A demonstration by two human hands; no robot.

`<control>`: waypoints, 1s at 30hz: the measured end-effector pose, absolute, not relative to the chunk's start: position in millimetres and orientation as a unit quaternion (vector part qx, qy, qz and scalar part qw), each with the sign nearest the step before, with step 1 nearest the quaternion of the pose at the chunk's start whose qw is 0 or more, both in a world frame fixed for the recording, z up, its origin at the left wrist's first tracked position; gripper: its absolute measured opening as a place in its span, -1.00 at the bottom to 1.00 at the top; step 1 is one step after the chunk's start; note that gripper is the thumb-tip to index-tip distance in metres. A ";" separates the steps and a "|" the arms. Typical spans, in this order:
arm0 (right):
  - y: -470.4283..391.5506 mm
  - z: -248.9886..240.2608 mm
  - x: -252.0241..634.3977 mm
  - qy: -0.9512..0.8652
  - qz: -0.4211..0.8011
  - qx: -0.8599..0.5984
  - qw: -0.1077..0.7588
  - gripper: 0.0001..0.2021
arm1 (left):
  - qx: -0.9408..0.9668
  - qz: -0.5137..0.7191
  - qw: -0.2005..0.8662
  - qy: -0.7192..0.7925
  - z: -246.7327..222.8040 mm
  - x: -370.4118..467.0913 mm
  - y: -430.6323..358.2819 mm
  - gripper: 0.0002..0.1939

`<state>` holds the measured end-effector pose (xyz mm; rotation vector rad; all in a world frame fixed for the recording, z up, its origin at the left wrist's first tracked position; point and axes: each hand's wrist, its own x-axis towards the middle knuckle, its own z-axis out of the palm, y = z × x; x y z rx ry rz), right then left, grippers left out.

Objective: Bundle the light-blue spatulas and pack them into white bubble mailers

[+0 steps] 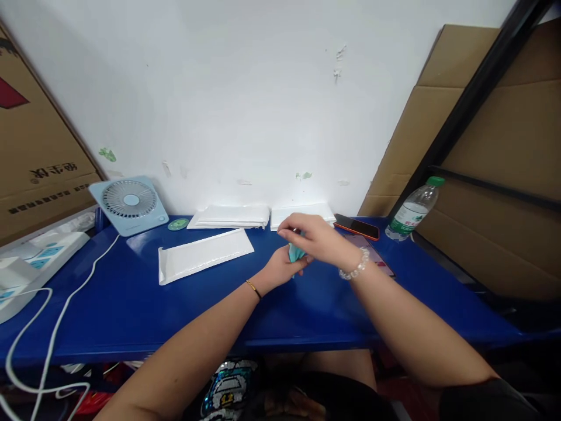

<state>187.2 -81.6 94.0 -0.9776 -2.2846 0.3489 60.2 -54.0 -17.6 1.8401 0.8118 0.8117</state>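
Turquoise piece (pixel 295 252), probably light and soft, is best held low, as the closed left hand (pixel 279 269) does, inside the bench's (pixel 315 321) front edge; right hand's (pixel 314 237) grip unclear.

Blu fan (pixel 130 202), pwr strip (pixel 59 247), grn-cap btl (pixel 414 211)

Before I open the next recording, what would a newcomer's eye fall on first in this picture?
Probably the bare left hand, at the middle of the glossy blue table, holding a small teal item, partly hidden, with the bare right hand arched over it. Next might come the square pale-blue plastic fan at the table's back left, then the green-capped clear plastic bottle at its back right.
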 end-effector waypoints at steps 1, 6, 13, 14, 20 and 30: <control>-80.6 88.2 183.3 -0.867 0.139 -0.369 0.305 -0.80 | 0.746 0.325 0.478 0.331 -19.5 60.5 -54.9 -0.64; -74.4 58.9 190.3 -0.767 0.356 -0.302 0.440 -0.45 | 0.687 0.305 0.590 0.293 -18.6 52.6 -59.3 -0.58; -77.3 19.6 191.5 -0.703 0.591 -0.225 0.325 -0.75 | 0.717 0.147 0.641 0.232 -1.5 48.7 -68.8 -0.64; -77.0 16.9 190.7 -0.686 0.593 -0.238 0.349 -0.76 | 0.749 0.163 0.596 0.239 0.6 45.7 -66.2 -0.66; -57.3 8.1 204.0 -0.558 0.536 -0.310 0.552 -0.68 | 0.838 0.169 0.259 0.449 15.3 -24.7 -14.7 -0.32; -44.6 -10.3 200.4 -0.577 0.512 -0.385 0.507 -0.64 | 0.665 0.185 0.241 0.682 12.5 -120.3 28.4 -0.64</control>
